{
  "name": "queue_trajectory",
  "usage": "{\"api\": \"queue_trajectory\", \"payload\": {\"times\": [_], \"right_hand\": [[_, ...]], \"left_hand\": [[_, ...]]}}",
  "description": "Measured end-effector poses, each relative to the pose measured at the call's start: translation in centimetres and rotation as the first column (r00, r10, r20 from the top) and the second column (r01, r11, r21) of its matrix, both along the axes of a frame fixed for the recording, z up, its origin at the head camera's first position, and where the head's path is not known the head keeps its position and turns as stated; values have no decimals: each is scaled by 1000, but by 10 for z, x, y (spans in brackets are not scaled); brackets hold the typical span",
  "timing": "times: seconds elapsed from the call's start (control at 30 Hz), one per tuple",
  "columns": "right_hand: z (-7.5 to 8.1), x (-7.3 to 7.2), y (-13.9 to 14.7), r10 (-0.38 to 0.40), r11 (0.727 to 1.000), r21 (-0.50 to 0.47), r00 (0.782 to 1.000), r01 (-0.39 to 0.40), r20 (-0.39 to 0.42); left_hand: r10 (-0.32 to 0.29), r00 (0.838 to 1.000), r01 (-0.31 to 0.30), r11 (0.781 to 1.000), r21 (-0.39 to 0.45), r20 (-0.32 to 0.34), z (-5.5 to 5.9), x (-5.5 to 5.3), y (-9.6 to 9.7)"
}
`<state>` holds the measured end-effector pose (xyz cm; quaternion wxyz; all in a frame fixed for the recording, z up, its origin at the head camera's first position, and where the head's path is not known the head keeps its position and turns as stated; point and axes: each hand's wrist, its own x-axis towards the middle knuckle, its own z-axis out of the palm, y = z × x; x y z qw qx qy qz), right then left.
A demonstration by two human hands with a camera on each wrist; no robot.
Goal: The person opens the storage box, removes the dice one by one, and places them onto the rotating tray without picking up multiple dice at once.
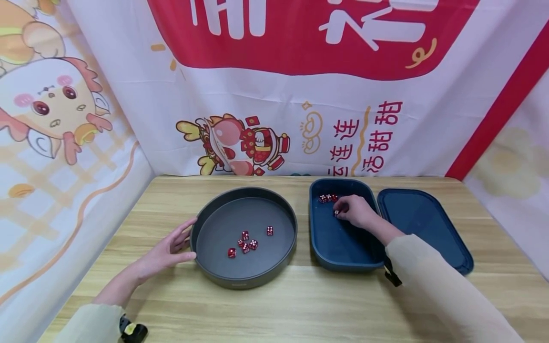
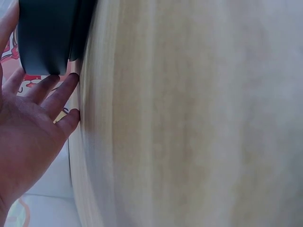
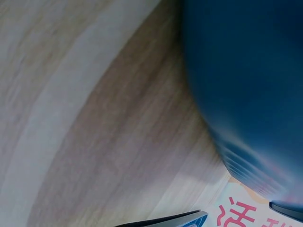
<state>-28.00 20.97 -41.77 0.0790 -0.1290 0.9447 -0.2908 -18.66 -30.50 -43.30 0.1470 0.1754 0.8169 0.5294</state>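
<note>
In the head view, my right hand (image 1: 355, 211) reaches into a deep blue rectangular box (image 1: 317, 247) and pinches a small red die (image 1: 336, 213) between thumb and fingertips. A short row of red dice (image 1: 328, 198) lies at the box's far left corner. My left hand (image 1: 167, 250) rests at the left side of a round dark grey pan (image 1: 244, 281), fingers spread and touching its wall. Several red dice with white pips (image 1: 245, 247) lie inside the pan, one die (image 1: 269, 230) apart to the right. The right wrist view shows the box's outer wall (image 3: 246, 94); the hand is hidden there.
A flat blue lid (image 1: 422, 219) lies right of the box, beneath my right forearm. Pan and box stand on a wooden table (image 1: 283, 305), a gap between them. Printed cloth (image 1: 266, 95) hangs behind the table's back edge and along both sides.
</note>
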Motion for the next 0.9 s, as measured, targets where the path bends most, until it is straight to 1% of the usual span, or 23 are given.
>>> {"api": "queue_trajectory", "payload": {"times": [0.2,0.4,0.57,0.7,0.9], "right_hand": [[-2,-1,-1,-1,1000,-3,1000,1,15],[-2,-1,-2,8,999,-40,1000,-9,-6],[7,2,-3,3,996,-87,1000,-5,-22],[16,5,-2,8,988,-151,999,-15,-46],[30,11,-4,7,972,-235,997,-25,-79]], "left_hand": [[7,1000,-7,1000,-13,4,-3,-1,-2],[12,1000,-12,1000,6,10,-6,-2,-3],[1,1000,-1,1000,11,-7,-4,-1,-2],[-5,1000,6,1000,9,-18,-4,-3,-3],[-6,1000,6,1000,16,-1,-4,-5,-4]]}}
